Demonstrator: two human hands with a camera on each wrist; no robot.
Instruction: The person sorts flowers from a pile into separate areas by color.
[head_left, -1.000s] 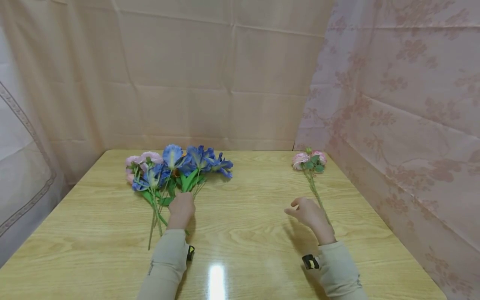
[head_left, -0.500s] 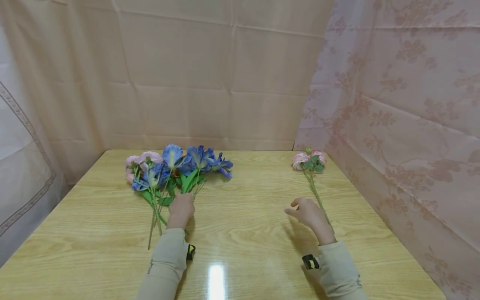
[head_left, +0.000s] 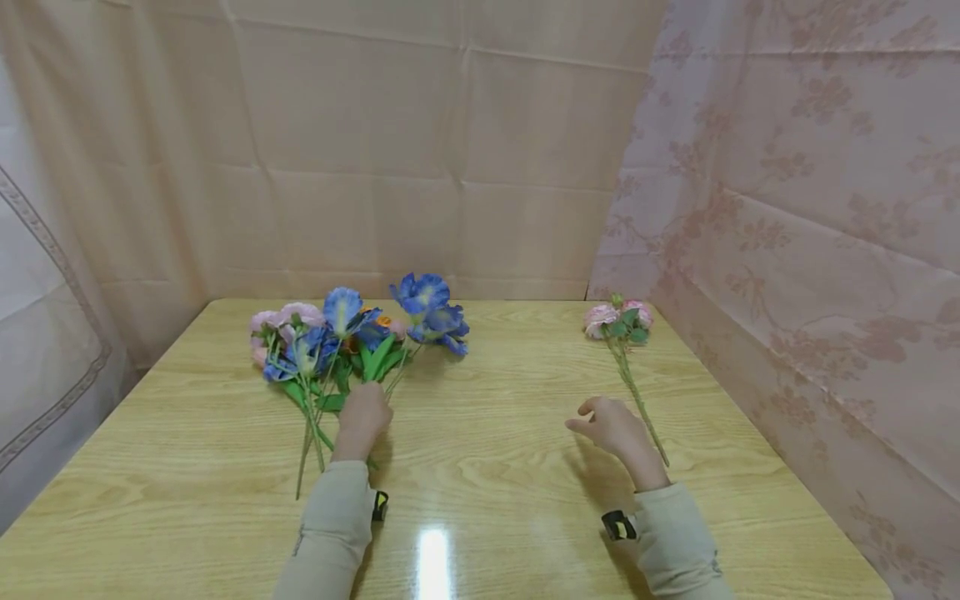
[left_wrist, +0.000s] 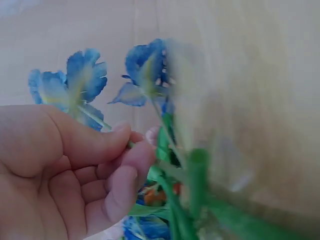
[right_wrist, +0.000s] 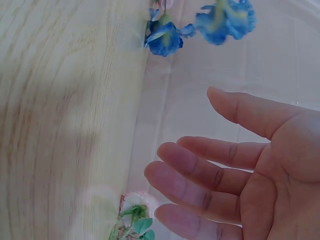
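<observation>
In the left wrist view my left hand (left_wrist: 75,170) pinches a thin green stem between thumb and fingertips, and a blue iris (left_wrist: 87,82) tops that stem. In the head view this left hand (head_left: 362,421) is at the stems of the flower pile, with the blue iris (head_left: 422,292) raised at the pile's right side. Other blue irises (head_left: 342,312), pale pink flowers (head_left: 300,314) and an orange bloom (head_left: 384,321) lie together there. Held over the table at right, my right hand (head_left: 618,433) has loosely bent, spread fingers with nothing between them.
A pink flower spray (head_left: 600,321) with green leaves lies at the table's back right, its stem running beside my right hand. The wooden table (head_left: 487,467) meets a beige curtain (head_left: 360,167) at the back and a floral-patterned curtain (head_left: 825,250) on the right.
The blue iris at the pile's right has lifted and turned upward, uncovering the orange bloom behind. My left hand stays almost in place, twisting slightly. My right hand has barely moved.
</observation>
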